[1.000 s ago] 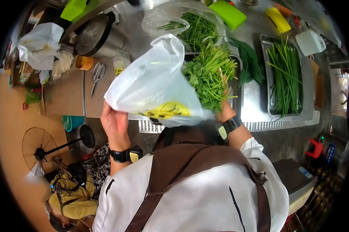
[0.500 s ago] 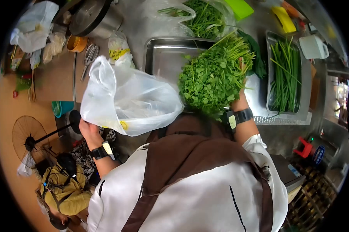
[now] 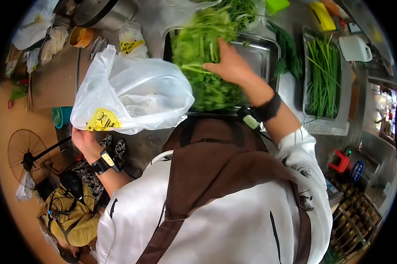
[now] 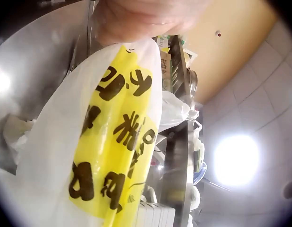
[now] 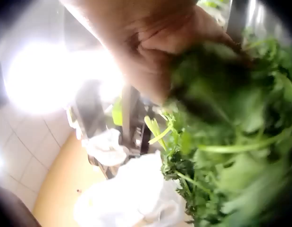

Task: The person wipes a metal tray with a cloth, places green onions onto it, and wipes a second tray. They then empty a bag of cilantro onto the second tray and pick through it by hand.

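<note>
My left hand (image 3: 84, 140) grips a white plastic bag (image 3: 141, 101) with a yellow printed patch by its lower left side. The bag's mouth gapes toward the right. In the left wrist view the fingers (image 4: 141, 21) hold the bag's edge, with black lettering on yellow below them. My right hand (image 3: 233, 64) holds a large bunch of coriander (image 3: 207, 88), blurred by motion, over the left part of a metal tray (image 3: 269, 46). Leaves fill the right side of the right wrist view and hide the fingertips.
A second tray (image 3: 306, 79) of long green stalks stands at the right, beside a dark green cloth (image 3: 288, 53). More greens (image 3: 238, 13) lie in a clear bag at the back. Scissors (image 3: 98, 47), an orange tape roll (image 3: 81, 37) and a lidded pot (image 3: 95, 11) are at the left.
The bag has come away from the coriander to the left, and its mouth has opened out. My right hand has swung the bunch leftward across the tray, its wrist now turned over the top.
</note>
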Demonstrator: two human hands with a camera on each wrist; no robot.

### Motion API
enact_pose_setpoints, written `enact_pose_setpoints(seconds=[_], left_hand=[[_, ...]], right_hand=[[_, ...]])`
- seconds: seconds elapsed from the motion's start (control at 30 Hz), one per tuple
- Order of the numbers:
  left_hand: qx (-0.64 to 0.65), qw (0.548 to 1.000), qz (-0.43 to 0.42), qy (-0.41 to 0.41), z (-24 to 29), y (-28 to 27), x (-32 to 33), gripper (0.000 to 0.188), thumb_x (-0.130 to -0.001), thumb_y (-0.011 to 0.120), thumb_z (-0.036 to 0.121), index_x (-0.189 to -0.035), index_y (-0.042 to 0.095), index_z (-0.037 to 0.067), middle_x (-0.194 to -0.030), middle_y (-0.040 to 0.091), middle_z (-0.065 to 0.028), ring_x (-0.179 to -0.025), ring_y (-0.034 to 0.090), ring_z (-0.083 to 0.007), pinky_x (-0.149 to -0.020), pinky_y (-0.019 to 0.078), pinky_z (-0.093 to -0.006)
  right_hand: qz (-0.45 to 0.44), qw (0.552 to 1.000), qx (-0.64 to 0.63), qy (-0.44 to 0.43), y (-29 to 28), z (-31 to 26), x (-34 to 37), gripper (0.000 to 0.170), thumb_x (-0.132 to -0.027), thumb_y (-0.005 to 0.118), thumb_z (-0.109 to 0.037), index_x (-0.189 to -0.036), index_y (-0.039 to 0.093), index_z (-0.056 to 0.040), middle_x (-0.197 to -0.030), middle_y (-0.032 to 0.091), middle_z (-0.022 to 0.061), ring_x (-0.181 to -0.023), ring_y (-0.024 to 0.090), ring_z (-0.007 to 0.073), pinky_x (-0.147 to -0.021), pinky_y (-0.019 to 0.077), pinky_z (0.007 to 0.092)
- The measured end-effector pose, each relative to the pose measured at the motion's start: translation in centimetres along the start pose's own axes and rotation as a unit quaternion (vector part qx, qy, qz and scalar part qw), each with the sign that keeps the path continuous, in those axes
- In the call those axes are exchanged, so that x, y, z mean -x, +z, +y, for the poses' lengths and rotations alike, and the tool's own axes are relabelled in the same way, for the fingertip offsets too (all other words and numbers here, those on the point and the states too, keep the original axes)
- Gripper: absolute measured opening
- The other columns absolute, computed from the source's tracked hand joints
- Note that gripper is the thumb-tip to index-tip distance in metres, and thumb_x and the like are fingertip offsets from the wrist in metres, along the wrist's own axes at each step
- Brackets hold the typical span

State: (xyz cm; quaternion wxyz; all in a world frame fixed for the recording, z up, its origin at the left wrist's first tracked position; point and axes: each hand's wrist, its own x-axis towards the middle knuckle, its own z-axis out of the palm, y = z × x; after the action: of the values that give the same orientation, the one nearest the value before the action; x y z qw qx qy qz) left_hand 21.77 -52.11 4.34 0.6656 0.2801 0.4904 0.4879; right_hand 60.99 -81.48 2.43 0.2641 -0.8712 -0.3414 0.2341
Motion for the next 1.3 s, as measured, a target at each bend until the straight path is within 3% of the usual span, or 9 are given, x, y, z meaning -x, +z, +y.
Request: enact_pose_setpoints(seconds=[0.13,0.2,0.4,0.53,0.73,0.9,1.0,1.2,1.3], left_hand=[[-0.203,0.959,-0.083,0.177,0.1,-0.6,2.7,0.039,-0.092,0.036,0.014,-0.12,0.046,-0.012,-0.121,0.054,-0.0217,-0.107,0.056,-0.0317,-0.094,0.0448,-0.0421],[-0.417,0.826,-0.137,0.353,1.7,0.3,6.2,0.04,-0.087,0.045,0.017,-0.115,0.051,-0.012,-0.112,0.059,-0.017,-0.099,0.059,-0.0252,-0.087,0.0464,-0.0343],[-0.373,0.865,-0.101,0.321,3.0,-2.7,7.0,0.04,-0.078,0.049,0.014,-0.108,0.057,-0.011,-0.105,0.062,-0.0142,-0.092,0.06,-0.0197,-0.078,0.0468,-0.0273],[-0.375,0.871,-0.09,0.304,2.3,-3.3,6.6,0.038,-0.081,0.048,0.015,-0.108,0.058,-0.009,-0.101,0.063,-0.0131,-0.086,0.061,-0.0188,-0.074,0.0475,-0.0266],[-0.361,0.876,-0.1,0.303,2.2,-2.1,6.7,0.037,-0.084,0.044,0.015,-0.109,0.057,-0.009,-0.101,0.063,-0.0123,-0.085,0.06,-0.018,-0.073,0.0472,-0.0267],[-0.337,0.889,-0.105,0.29,2.0,-0.6,7.1,0.037,-0.084,0.047,0.017,-0.11,0.057,-0.008,-0.101,0.063,-0.0119,-0.086,0.061,-0.018,-0.074,0.0469,-0.0261],[-0.344,0.889,-0.132,0.273,1.6,-0.7,6.5,0.04,-0.081,0.052,0.02,-0.11,0.057,-0.008,-0.102,0.063,-0.0113,-0.086,0.061,-0.0174,-0.075,0.0466,-0.0253],[-0.318,0.905,-0.157,0.233,1.0,0.1,7.2,0.048,-0.077,0.059,0.024,-0.113,0.055,-0.008,-0.104,0.062,-0.0109,-0.088,0.061,-0.0174,-0.074,0.0474,-0.0255],[-0.302,0.909,-0.181,0.225,0.2,-1.1,6.1,0.05,-0.075,0.062,0.024,-0.113,0.054,-0.007,-0.105,0.062,-0.012,-0.089,0.062,-0.0188,-0.076,0.0494,-0.0277]], right_hand=[[-0.061,0.996,0.063,0.016,1.6,-1.5,-1.4,0.084,-0.068,0.07,-0.029,-0.137,0.029,-0.0025,-0.125,0.043,0.0342,-0.108,0.052,0.0417,-0.09,0.0454,0.0411],[-0.046,0.999,-0.017,-0.024,1.1,0.5,-2.0,0.077,-0.068,0.067,-0.021,-0.135,0.034,-0.0032,-0.118,0.053,0.0271,-0.104,0.055,0.0386,-0.087,0.0461,0.0406],[0.041,0.975,-0.218,0.008,-1.3,7.9,0.9,0.067,-0.07,0.066,-0.019,-0.13,0.041,-0.0016,-0.11,0.059,0.0253,-0.101,0.058,0.0355,-0.085,0.0451,0.0369],[0.082,0.99,-0.085,0.08,-1.3,12.0,2.5,0.062,-0.073,0.065,-0.016,-0.129,0.043,-0.0007,-0.112,0.058,0.0243,-0.103,0.058,0.0347,-0.086,0.0449,0.0361],[0.103,0.969,-0.191,0.118,-2.4,11.7,4.8,0.061,-0.076,0.064,-0.021,-0.13,0.043,-0.0002,-0.114,0.057,0.0247,-0.102,0.058,0.0348,-0.086,0.0445,0.0369],[0.115,0.987,0.01,0.115,-6.5,6.5,7.6,0.057,-0.082,0.06,-0.028,-0.13,0.043,-0.0011,-0.118,0.055,0.025,-0.101,0.059,0.0315,-0.089,0.0434,0.0373],[0.087,0.975,-0.084,0.185,-8.3,4.0,8.4,0.055,-0.084,0.058,-0.028,-0.13,0.044,-0.0018,-0.121,0.053,0.0252,-0.097,0.06,0.0343,-0.085,0.0451,0.0381],[0.243,0.965,0.101,-0.005,-7.3,4.8,8.6,0.047,-0.084,0.061,-0.025,-0.125,0.049,-0.0044,-0.109,0.062,0.015,-0.076,0.062,0.0219,-0.067,0.049,0.0332],[0.133,0.988,-0.076,-0.027,-6.8,1.1,9.4,0.042,-0.084,0.063,-0.02,-0.122,0.052,-0.0048,-0.102,0.063,0.0091,-0.067,0.056,0.0129,-0.063,0.0472,0.0269]])
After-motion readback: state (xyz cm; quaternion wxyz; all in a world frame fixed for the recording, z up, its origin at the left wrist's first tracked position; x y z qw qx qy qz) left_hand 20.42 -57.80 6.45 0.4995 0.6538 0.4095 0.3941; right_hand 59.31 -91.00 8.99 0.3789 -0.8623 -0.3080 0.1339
